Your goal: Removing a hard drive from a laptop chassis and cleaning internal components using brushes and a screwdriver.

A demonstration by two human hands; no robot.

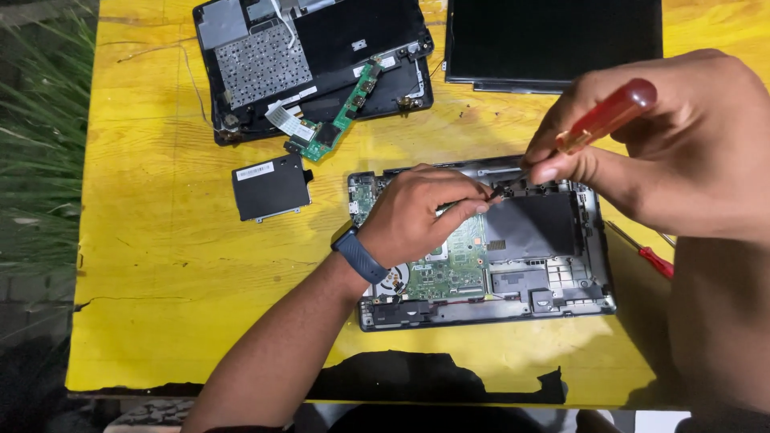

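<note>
right hand point(682, 152): closed on red-handled screwdriver point(605, 120), right of frame, nearest camera.
screwdriver axis: slanted, tip down-left at laptop base's point(597, 265) rear edge, just beside left fingertips.
left hand point(417, 216): fingers pinched at the same spot; what is gripped cannot be told.
base contents: green motherboard point(457, 269), black tray.
mid table: loose black drive point(270, 187), second screwdriver point(654, 261).
top of frame: keyboard cover point(265, 60), screen panel point(553, 40).

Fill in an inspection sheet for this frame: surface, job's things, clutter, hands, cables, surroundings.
Surface: yellow table, paint worn at the near edge.
Job's things: opened laptop base, green board exposed; red-handled screwdriver.
Clutter: keyboard cover, small green board, black drive, screen panel, second screwdriver.
Hands: right hand holds the screwdriver; left hand rests on the base.
Cables: flat ribbon.
Surroundings: grass at left.
</note>
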